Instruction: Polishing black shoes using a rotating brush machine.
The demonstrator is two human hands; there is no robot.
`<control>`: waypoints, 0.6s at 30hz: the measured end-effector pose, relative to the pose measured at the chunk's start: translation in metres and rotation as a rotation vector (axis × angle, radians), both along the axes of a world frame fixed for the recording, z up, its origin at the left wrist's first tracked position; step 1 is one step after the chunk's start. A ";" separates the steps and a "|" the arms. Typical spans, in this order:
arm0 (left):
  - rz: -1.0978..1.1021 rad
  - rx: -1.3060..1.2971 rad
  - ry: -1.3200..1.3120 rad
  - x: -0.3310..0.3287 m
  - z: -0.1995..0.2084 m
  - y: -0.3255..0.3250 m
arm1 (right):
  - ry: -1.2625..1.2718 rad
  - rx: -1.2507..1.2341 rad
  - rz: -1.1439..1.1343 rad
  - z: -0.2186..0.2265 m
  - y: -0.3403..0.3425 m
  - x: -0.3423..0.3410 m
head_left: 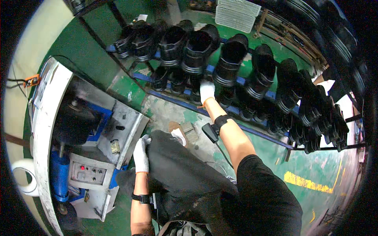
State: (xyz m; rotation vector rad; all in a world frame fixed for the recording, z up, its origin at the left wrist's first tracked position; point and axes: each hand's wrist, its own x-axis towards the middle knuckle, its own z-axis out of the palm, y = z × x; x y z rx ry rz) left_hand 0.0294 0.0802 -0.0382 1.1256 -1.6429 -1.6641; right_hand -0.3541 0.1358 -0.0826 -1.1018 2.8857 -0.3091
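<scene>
Green floor (98, 59) runs under everything, worn to bare grey just in front of the rack (220, 114), which serves as your landmark. Far left of the rack stands a grey machine (90, 129) with a white rim, blue parts and a small control panel (87, 172) carrying a red button. A white roll of tape (24, 177) lies beyond it, further still from the rack.

Your left hand (141, 154), in a white glove, rests low and well short of the rack, between the machine and your knee. Its fingers are curled closed on the dark trouser cloth (177, 173) at your thigh. A black strap sits on that wrist.

Your shoe (179, 135) shows on the grey patch, near the rack's lower rail.

Your right hand (206, 91), also white-gloved, is stretched out to the rack itself, touching a black boot (196, 92) in the lower row. Its fingers lie against the boot; you cannot tell whether they are closed on it. A black device (210, 131) is strapped to that forearm.

More black boots (232, 59) fill the upper row, openings toward you, and others crowd the rack's right end. A white grille (238, 13) lies behind the rack.
</scene>
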 end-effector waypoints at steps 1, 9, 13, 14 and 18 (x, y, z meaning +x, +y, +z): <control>0.007 -0.010 -0.015 0.003 0.005 0.002 | -0.133 0.012 -0.105 0.008 0.012 0.009; -0.023 -0.070 -0.107 -0.017 0.005 0.006 | 0.064 -0.191 -0.167 -0.005 0.149 -0.009; -0.058 -0.087 -0.101 -0.019 0.002 0.007 | -0.068 -0.318 -0.008 0.020 0.156 0.028; -0.057 -0.087 -0.103 -0.020 0.006 0.011 | -0.117 -0.392 -0.052 0.029 0.155 0.047; -0.038 -0.082 -0.031 -0.018 0.016 0.019 | -0.425 -0.657 0.089 0.080 0.157 0.112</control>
